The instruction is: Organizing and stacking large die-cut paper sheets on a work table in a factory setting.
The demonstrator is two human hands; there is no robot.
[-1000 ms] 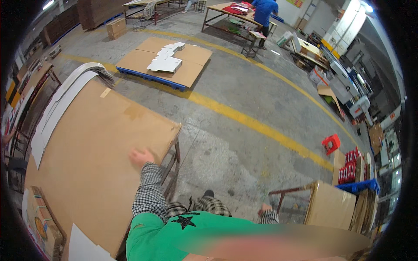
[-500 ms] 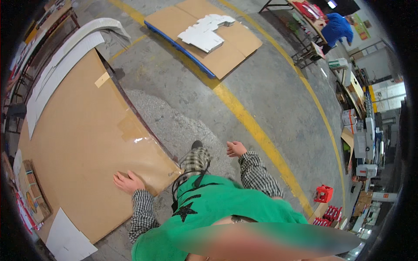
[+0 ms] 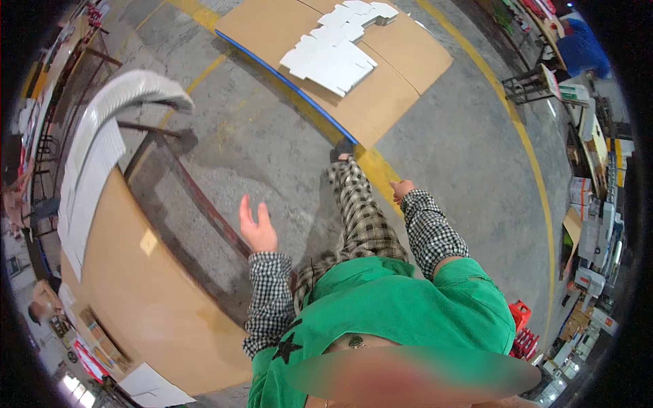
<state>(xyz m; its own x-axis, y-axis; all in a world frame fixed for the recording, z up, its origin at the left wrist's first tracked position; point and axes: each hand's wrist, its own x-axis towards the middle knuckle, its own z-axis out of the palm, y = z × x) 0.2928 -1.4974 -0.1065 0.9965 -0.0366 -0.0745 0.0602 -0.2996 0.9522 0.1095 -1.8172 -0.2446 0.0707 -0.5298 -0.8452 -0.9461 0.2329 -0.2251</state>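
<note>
My left hand (image 3: 258, 229) is raised over the grey floor with its fingers spread and nothing in it. It is beside a table covered with a large brown cardboard sheet (image 3: 160, 292), apart from its edge. My right hand (image 3: 403, 190) hangs over the yellow floor line, empty, its fingers loosely bent and partly apart. Ahead of me lies a low blue-edged platform topped with brown cardboard (image 3: 401, 102). A pile of flat white die-cut cardboard pieces (image 3: 333, 54) rests on it. My foot (image 3: 342, 151) is at its near corner.
White sheets and a curved stack of white cardboard (image 3: 129, 92) lie at the table's far end. A dark red metal bar (image 3: 197, 194) runs along the table's side. A person in blue (image 3: 581, 47) is at the far right. A red crate (image 3: 520, 315) stands at right.
My left hand has lifted off the brown cardboard sheet and moved right. I have stepped toward the platform, which appears nearer; the table has shifted to the left and behind.
</note>
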